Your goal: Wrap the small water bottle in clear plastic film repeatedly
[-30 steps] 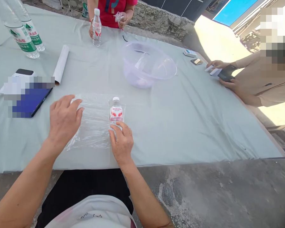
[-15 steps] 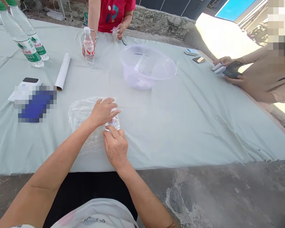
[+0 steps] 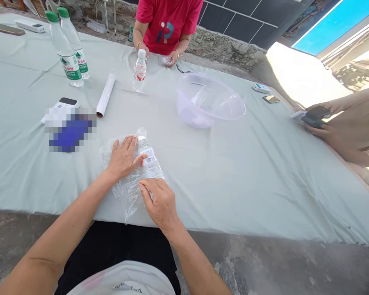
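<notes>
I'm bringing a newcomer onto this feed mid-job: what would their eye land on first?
Probably the pale purple, see-through basin, past the middle of the table, and the bright red shirt across from the wearer. Nearer, the left hand spreads over crinkled clear film, its thumb at the label of a white-capped bottle lying down; the right hand is at its base.
</notes>
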### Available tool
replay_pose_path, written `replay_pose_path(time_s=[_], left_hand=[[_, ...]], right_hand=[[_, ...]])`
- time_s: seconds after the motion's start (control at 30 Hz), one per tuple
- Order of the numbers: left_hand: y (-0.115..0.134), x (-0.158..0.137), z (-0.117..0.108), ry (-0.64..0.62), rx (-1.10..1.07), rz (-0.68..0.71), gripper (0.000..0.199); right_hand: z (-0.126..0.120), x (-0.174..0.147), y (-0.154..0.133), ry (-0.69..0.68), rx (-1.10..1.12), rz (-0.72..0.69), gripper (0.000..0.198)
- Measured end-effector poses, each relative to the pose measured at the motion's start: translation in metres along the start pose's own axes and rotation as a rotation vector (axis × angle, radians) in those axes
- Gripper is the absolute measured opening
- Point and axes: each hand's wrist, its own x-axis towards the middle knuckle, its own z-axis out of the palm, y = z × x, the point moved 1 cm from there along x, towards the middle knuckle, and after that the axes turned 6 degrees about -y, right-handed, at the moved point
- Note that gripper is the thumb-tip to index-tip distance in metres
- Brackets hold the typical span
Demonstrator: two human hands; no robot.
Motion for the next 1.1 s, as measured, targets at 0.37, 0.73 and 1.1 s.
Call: replay_pose_path(time_s=[0.37,0.73,1.1], left_hand=[[0.003,0.011,-0.009,0.251,-0.077,0.052,0.055],[0.022,0.046,-0.021,-0.131,0.016,0.154,0.046],[-0.020,-0.012,0.004,-0.133,0.070,0.036,0.054]], right_hand=[[0.025,0.004,0.041,-0.015,-0.223,0.147,0.041],[0.031,-0.001,0.043,-0.005,-0.273,0.146,0.043],[0.025,0.000,0.040,-0.034,-0.168,0.193,0.043]])
